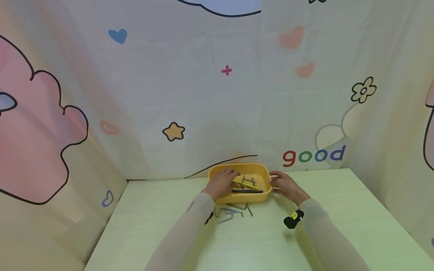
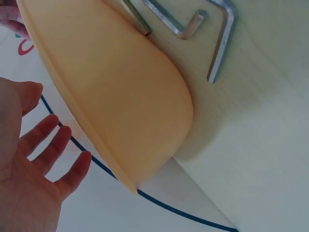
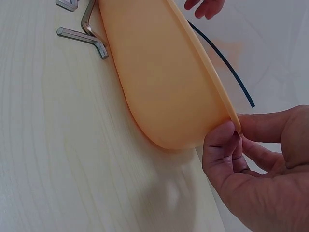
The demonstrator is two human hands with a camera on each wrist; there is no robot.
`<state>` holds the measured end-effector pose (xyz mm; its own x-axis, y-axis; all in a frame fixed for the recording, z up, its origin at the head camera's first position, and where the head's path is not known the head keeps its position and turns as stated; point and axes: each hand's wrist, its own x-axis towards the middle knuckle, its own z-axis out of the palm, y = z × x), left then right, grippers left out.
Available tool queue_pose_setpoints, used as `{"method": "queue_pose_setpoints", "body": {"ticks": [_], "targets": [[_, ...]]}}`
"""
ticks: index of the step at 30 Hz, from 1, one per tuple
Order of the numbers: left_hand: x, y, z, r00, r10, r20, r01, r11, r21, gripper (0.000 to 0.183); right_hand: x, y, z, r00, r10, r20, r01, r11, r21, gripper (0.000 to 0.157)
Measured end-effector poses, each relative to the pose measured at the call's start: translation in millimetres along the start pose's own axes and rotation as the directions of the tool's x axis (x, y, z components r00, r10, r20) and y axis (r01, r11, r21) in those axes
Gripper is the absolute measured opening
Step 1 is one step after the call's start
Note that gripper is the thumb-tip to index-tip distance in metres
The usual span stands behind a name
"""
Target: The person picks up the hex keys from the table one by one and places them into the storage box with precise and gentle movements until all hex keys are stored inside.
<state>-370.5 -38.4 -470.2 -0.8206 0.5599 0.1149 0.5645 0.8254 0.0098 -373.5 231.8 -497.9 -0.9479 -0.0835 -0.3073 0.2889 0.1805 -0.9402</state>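
A yellow plastic tray (image 1: 261,197) stands at the back of the table. Over its left end is my left hand (image 1: 222,183); in the left wrist view the fingers (image 2: 72,171) are spread and hold nothing. At the right end my right hand (image 3: 260,169) pinches the tray's rim, thumb on one side and fingers on the other. Inside the tray lie a long black item (image 1: 247,191), a yellow strip-like item (image 1: 251,186) and several small metal pieces (image 1: 249,180). Part of the contents is hidden behind the left hand.
Several L-shaped hex keys (image 1: 225,219) lie on the pale table (image 1: 257,241) just in front of the tray. A printed cloth (image 1: 203,94) hangs directly behind the tray. A black wrist device (image 1: 293,219) sits on the right sleeve.
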Motion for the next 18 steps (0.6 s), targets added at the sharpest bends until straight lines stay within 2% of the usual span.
{"method": "queue_pose_setpoints", "body": {"ticks": [9, 18], "targets": [[-15.7, 3.1, -0.2, 0.996, 0.016, -0.086, -0.018, 1.000, -0.020, 0.042, 0.1, 2.6, 0.3, 1.000, 0.005, -0.007, -0.005, 1.000, 0.016, 0.053], [-32.8, 6.8, -4.1, 0.987, 0.041, -0.153, -0.036, 0.999, 0.033, 0.041, 0.5, 1.6, -0.6, 1.000, 0.003, 0.005, -0.003, 1.000, 0.023, 0.054]]}}
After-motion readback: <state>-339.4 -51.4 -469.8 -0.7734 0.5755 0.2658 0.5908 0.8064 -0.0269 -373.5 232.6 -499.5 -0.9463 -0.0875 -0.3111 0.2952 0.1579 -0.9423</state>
